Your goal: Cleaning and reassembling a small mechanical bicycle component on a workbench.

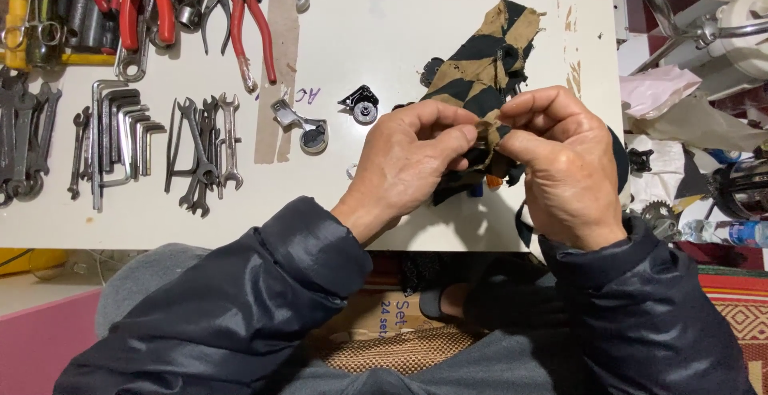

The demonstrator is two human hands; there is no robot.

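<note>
Two hands met over the near edge of the white table, both in dark puffy sleeves. Left hand pinched tight, thumb and fingertips closed on a fold of the rag. Right hand did the same from the other side, fingers curled and clamped on that same fold, knuckles up. The two pinches sat almost touching, right at the rag's near end. Whatever small piece was wrapped inside that fold stayed hidden by cloth and fingers; only a dot of orange peeked out beneath the hands.

The rag, tan with black stripes, ran up and away from the grip, its far end lying rumpled on the tabletop. Dark bits of it hung below the hands, over the table edge.

Just left of the left hand, two small parts lay on the table: a black bracket with a round roller, and a silvery metal clip beside a strip of brown tape. Farther left, a row of open-end wrenches lay side by side, then a set of hex keys, then more dark spanners at the edge of view.

At the far left corner, red-handled pliers and other red-grip tools were piled together. Off the table to the right, a pink bag and a gear sprocket sat among clutter.
</note>
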